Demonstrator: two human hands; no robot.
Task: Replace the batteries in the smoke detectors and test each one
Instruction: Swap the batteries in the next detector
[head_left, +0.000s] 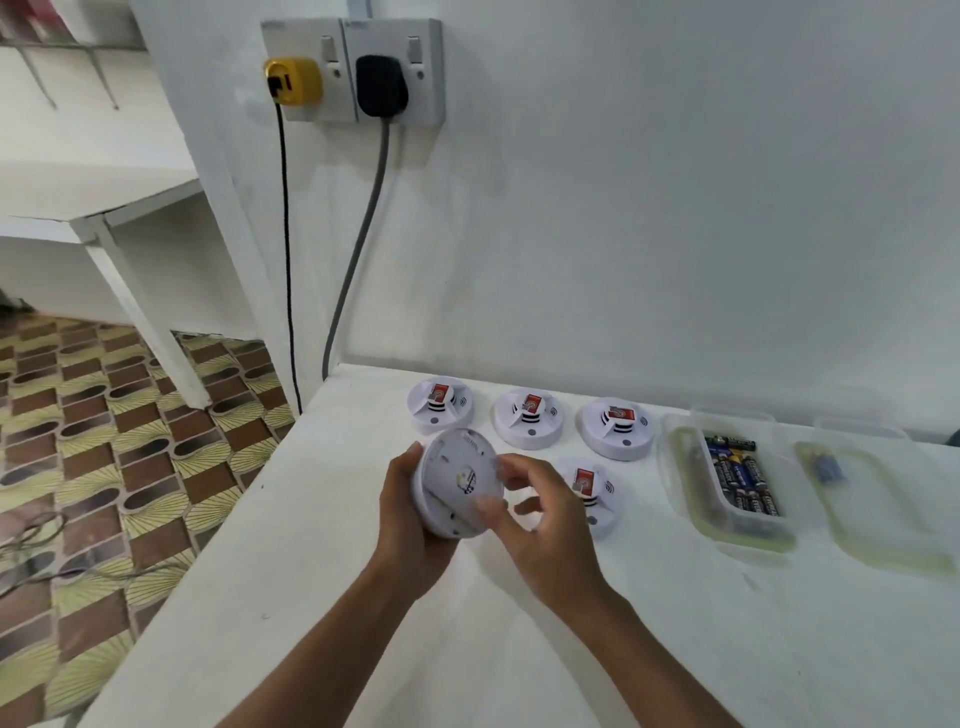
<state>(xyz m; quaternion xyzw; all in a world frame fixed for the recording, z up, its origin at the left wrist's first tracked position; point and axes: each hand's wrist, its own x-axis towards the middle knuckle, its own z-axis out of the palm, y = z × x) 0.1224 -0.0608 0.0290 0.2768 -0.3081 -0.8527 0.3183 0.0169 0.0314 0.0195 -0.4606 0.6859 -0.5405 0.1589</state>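
My left hand (410, 525) grips a round white smoke detector (457, 483) above the white table, its flat back turned toward me. My right hand (540, 519) touches that back plate with its fingertips, fingers spread and blurred. Three more detectors stand face up in a row near the wall: one on the left (440, 410), one in the middle (531, 417), one on the right (617, 427). Another detector (589, 493) lies partly hidden behind my right hand. A clear plastic tray (685, 478) holds several dark batteries (743, 480).
A second clear tray (883, 514) at the far right holds a small blue item (829, 469). A wall socket carries a yellow plug (292, 80) and a black plug (381, 85), their cables hanging past the table's left edge (223, 530). Patterned floor lies to the left.
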